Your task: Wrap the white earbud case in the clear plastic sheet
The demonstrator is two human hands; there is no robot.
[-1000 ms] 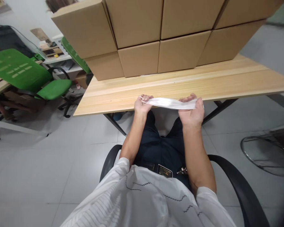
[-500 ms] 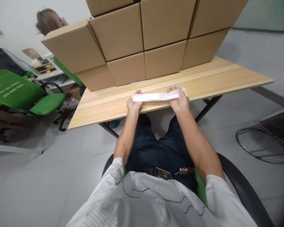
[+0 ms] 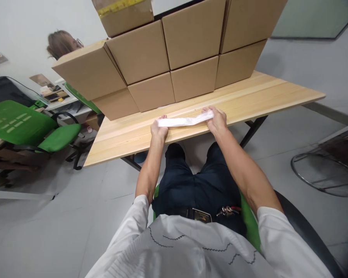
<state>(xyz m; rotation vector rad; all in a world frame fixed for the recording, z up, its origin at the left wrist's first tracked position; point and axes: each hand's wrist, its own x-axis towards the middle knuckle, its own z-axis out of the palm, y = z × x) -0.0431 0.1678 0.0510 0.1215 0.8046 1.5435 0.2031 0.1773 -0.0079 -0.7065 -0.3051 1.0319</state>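
One white folded cloth (image 3: pixel 185 121) lies on the table (image 3: pixel 263 96); left hand (image 3: pixel 159 129) and right hand (image 3: pixel 216 119) pinch its ends. Eight cardboard boxes (image 3: pixel 168 58) stacked at twelve o'clock.

top cardboard boxes (image 3: pixel 191 34) cut off by upper edge

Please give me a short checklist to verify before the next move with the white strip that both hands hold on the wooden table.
1. Left hand grips the left end of the white strip: ok.
2. Right hand grips the right end: ok.
3. Strip stretched fairly straight between the hands: ok.
4. Strip lies over the wooden table, near its front edge, not past it: ok.
5. Free tabletop between the strip and the cardboard boxes: ok.
6. Strip flat on the wood or slightly lifted: cannot tell.
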